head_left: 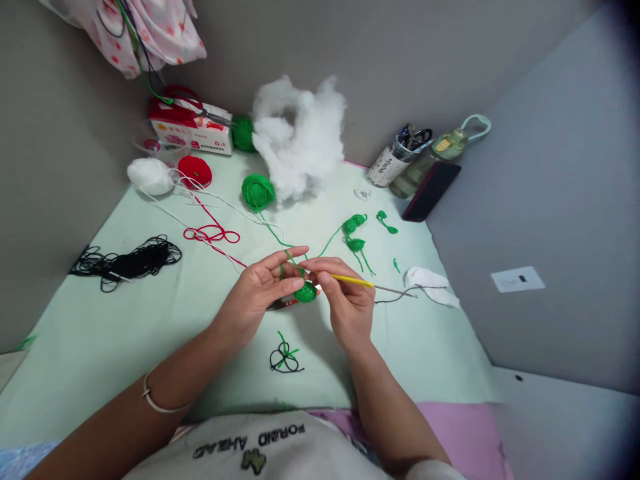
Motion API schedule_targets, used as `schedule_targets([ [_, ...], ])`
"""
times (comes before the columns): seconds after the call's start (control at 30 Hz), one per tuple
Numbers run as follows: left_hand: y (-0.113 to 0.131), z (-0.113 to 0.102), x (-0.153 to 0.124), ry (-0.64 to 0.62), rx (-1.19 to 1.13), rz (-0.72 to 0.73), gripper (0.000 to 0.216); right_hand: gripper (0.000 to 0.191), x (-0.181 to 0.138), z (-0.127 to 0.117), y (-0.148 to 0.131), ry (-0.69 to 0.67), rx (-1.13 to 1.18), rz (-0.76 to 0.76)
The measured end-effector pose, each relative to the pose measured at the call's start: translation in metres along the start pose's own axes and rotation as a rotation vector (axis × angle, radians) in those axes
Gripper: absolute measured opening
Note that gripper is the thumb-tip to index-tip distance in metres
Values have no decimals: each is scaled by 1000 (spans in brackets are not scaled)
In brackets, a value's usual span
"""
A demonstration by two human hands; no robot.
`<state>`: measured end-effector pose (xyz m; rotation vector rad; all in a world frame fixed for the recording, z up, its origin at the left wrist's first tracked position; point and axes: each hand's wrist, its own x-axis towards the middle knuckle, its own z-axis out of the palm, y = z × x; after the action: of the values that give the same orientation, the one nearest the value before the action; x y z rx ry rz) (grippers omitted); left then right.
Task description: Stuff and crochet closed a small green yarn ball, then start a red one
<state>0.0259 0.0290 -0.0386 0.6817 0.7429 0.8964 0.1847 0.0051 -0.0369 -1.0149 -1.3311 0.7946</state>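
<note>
Between thumb and fingers my left hand (263, 283) pinches a small green crochet piece (305, 292), with green yarn running over the raised index finger. My right hand (347, 303) is closed round a crochet hook (353, 281) with a yellow handle; its metal rear end points right. The hook's working tip is hidden by the fingers at the crochet piece. From the hands the green yarn leads back to a green yarn ball (258, 193). Beyond my right hand lie finished-looking green crocheted pieces (355, 233) with loose tails.
White stuffing (300, 137) is heaped at the back. White yarn (150, 177), red yarn (195, 173) and black yarn (133, 261) lie left. A tissue box (193, 130) carries scissors. A pen holder (390, 163), bottle (415, 172) and phone (431, 192) stand right. Yarn scraps (285, 358) lie in front.
</note>
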Motion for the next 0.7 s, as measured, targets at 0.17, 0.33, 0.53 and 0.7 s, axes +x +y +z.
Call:
schedule_targets([
  [0.17, -5, 3, 2, 33, -78, 14, 47, 27, -6, 0, 5, -76, -407, -266],
  [0.33, 0, -1, 5, -40, -171, -111, 41, 20, -2, -9, 3, 30, -246, -179],
  [0.53, -3, 4, 0, 90, -19, 92, 62, 21, -2, -3, -1, -27, -164, -111],
  [0.7, -4, 3, 2, -39, -137, -55, 53, 21, -3, -4, 0, 49, -293, -270],
])
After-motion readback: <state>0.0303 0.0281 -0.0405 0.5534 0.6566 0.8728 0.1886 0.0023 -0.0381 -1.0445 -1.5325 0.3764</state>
